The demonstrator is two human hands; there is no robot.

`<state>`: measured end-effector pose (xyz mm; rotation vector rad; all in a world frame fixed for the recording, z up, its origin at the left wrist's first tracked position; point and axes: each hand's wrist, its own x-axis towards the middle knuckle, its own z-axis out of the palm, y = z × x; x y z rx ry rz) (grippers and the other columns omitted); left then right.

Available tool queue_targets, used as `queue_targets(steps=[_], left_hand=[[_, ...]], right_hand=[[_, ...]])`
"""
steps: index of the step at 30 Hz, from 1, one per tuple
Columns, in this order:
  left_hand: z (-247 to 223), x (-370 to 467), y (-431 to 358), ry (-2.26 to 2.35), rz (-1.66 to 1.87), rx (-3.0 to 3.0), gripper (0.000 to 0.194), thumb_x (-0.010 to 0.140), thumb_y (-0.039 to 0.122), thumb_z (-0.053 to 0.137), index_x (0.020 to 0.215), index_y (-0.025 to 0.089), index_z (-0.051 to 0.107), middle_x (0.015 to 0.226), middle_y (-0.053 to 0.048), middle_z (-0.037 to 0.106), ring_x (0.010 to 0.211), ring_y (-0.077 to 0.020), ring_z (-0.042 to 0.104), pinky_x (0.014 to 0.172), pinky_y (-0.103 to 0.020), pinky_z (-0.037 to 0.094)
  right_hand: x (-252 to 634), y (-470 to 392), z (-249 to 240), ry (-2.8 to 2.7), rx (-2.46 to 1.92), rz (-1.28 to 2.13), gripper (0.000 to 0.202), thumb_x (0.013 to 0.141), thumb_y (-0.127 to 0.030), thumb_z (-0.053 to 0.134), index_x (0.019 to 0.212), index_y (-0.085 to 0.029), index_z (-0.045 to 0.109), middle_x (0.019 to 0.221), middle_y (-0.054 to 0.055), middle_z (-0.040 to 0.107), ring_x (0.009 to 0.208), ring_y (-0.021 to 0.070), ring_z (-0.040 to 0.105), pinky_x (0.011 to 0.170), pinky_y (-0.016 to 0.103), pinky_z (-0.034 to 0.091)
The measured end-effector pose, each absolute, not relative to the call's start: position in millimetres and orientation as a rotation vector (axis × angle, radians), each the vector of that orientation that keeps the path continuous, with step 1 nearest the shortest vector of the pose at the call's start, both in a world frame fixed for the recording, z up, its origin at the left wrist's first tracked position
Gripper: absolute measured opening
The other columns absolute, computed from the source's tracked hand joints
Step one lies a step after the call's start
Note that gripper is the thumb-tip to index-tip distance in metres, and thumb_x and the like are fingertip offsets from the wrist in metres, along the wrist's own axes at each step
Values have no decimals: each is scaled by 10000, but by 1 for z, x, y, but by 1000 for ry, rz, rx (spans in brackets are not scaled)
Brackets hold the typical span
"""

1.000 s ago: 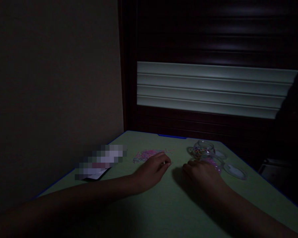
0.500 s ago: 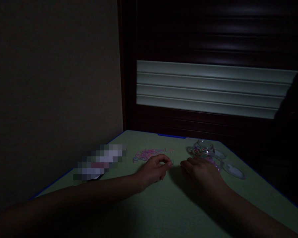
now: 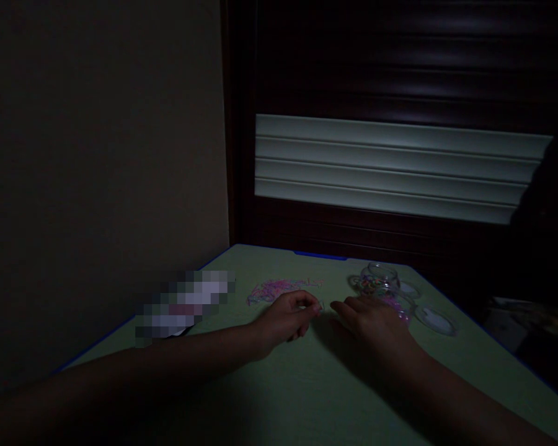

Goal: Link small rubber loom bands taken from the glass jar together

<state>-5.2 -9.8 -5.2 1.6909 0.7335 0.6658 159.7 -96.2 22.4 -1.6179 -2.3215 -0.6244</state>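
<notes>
My left hand (image 3: 288, 316) is closed in a pinch, thumb against index finger, on a small pale looped piece (image 3: 322, 306) too dim to name. Facing it from the right, my right hand (image 3: 374, 322) has its fingers curled together; whatever is in them is hidden. Beyond my left hand lies a tangled pile of thin pink and purple pieces (image 3: 274, 288), with a short tail to the right. Behind my right hand stand a clear jar (image 3: 380, 272) of small multicoloured pieces and, partly hidden, a second clear container (image 3: 397, 306) with pink pieces.
Two round clear lids lie on the right, one nearer (image 3: 436, 322) and one behind (image 3: 410, 289). A blurred-out pale packet (image 3: 186, 306) rests at the left edge of the green table (image 3: 297, 396). A wall and a dark slatted door stand behind.
My right hand has moved slightly left, closer to my left hand. The left hand keeps its pinch with almost no movement. The view has shifted slightly.
</notes>
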Motion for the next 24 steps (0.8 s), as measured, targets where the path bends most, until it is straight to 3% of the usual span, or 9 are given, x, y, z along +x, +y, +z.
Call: queue_targets(steps=[6,13,24], left_hand=[[-3,-4,-12,734,634,1701,316,752,463,512,850,162,503,448,76,419,382,-57,345,383,-178,232],[0,-5,-13,669,570,1740,329,745,466,523,832,149,519,467,76,413,396,-49,337,398,-182,233],[-2,-5,-11,659,569,1724,316,744,461,526,821,155,515,465,75,419,390,-52,343,392,-183,229]], right_hand=[[159,-97,23,-2331,-1594,-634,193,842,-254,451,998,-196,549,806,33,620,737,165,571,638,269,360],[159,-96,21,-2325,-1594,-631,153,841,-298,461,903,-207,566,768,11,610,700,161,564,599,270,334],[162,-94,18,-2345,-1536,-658,95,826,-213,484,853,-209,575,740,-5,599,676,140,543,593,264,305]])
